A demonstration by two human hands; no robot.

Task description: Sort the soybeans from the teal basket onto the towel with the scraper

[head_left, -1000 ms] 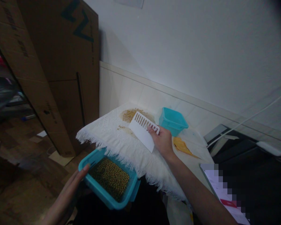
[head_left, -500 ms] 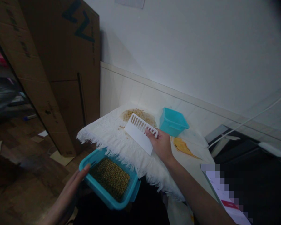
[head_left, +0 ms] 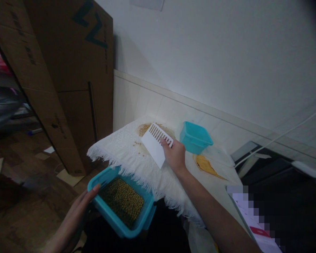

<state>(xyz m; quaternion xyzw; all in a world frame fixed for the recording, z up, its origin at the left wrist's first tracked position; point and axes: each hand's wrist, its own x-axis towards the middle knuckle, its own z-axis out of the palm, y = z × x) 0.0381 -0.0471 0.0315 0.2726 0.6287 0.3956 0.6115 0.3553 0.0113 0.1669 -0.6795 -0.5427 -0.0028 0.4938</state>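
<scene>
My left hand (head_left: pixel 80 207) grips the near-left rim of a turquoise plastic basket (head_left: pixel 113 225), thumb over the edge, fingers hidden below. Yellowish soybeans (head_left: pixel 131 198) fill part of it, with a darker green mass along one side. The basket is held just under the fringed edge of a white cloth (head_left: pixel 116 147) on the table. My right hand (head_left: pixel 176 154) pinches a white slotted plastic scraper (head_left: pixel 153 146) by its slotted side. That scraper is tilted over the cloth, beside a pile of beans (head_left: pixel 144 129) it partly covers. A few loose beans (head_left: pixel 137 144) lie nearby.
A second turquoise container (head_left: pixel 196 138) stands on the table near the wall, with a yellow-orange cloth or bag (head_left: pixel 206 165) in front of it. Tall cardboard boxes (head_left: pixel 73 70) rise at the left. A white cable (head_left: pixel 276 137) crosses at the right above a dark object.
My right hand and the scraper have moved slightly left and away from me, over more of the bean pile. The basket in my left hand has shifted slightly left.
</scene>
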